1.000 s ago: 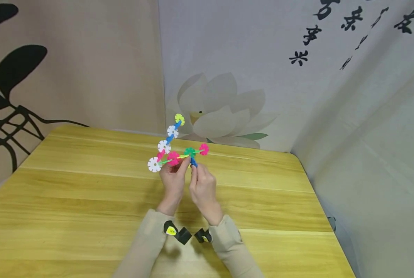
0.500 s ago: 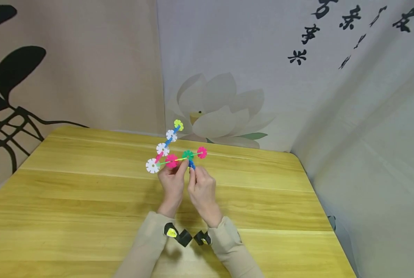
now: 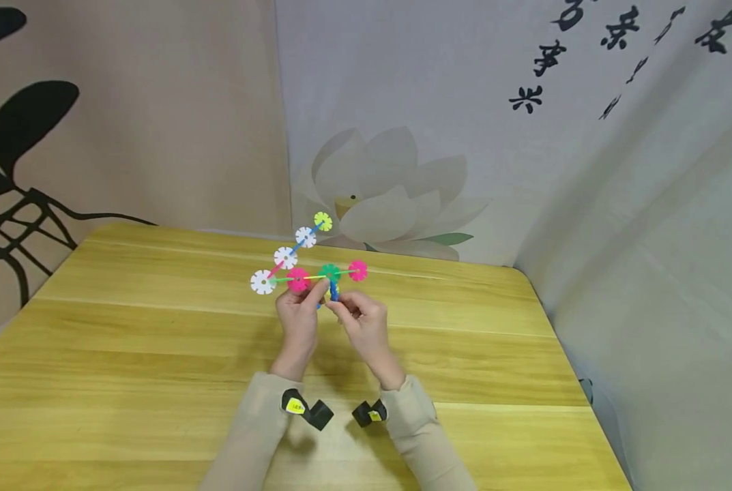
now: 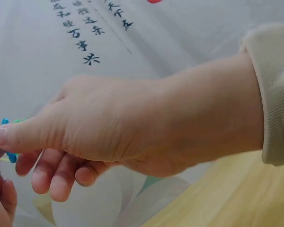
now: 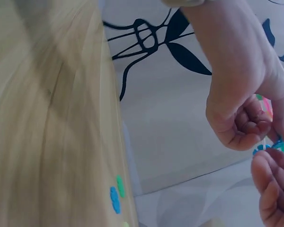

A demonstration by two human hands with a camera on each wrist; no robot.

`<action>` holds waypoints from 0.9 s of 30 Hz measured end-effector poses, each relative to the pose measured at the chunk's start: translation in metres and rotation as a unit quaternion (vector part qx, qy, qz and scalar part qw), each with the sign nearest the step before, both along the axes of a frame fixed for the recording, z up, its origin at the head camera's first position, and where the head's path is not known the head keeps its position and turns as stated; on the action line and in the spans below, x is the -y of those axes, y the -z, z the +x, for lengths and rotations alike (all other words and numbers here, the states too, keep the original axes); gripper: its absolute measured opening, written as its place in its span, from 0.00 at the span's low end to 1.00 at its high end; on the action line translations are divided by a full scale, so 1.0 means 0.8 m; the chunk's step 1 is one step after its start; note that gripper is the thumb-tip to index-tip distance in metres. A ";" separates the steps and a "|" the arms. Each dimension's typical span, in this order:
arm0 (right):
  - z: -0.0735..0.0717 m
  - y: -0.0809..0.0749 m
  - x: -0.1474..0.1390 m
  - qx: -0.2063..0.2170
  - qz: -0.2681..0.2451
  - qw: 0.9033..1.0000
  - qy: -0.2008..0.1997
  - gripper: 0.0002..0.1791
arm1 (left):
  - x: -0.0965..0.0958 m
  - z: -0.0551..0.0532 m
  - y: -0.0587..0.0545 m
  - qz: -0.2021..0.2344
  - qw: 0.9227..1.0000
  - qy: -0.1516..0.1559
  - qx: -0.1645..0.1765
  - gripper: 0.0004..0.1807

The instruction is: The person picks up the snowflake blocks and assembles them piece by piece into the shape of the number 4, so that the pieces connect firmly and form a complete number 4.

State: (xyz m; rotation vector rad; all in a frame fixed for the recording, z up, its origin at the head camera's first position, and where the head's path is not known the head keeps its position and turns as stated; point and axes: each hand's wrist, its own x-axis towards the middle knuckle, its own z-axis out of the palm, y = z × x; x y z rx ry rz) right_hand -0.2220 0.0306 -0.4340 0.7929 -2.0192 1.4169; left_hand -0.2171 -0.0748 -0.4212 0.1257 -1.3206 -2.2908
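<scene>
Steadying chain [image 3: 299, 279] mid-frame, apparently, pinching it with left hand [image 3: 298, 324].
Pinching blue disc [image 3: 333, 291] with right hand [image 3: 368, 329], likely for control.

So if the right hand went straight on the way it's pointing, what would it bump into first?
The right hand would probably meet the blue piece first, right in front of it; they may already be touching, but the depth is unclear.
</scene>
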 end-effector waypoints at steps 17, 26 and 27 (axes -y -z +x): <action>-0.016 0.020 -0.012 0.204 -0.201 0.930 -0.230 0.40 | -0.001 0.004 0.001 -0.018 0.993 0.114 0.023 0.17; -0.018 0.021 -0.014 0.174 -0.212 0.922 -0.272 0.41 | -0.009 0.011 -0.008 0.053 0.981 0.182 0.047 0.19; -0.018 0.020 -0.014 0.167 -0.206 0.926 -0.267 0.41 | -0.010 0.012 -0.009 0.059 0.979 0.187 0.048 0.19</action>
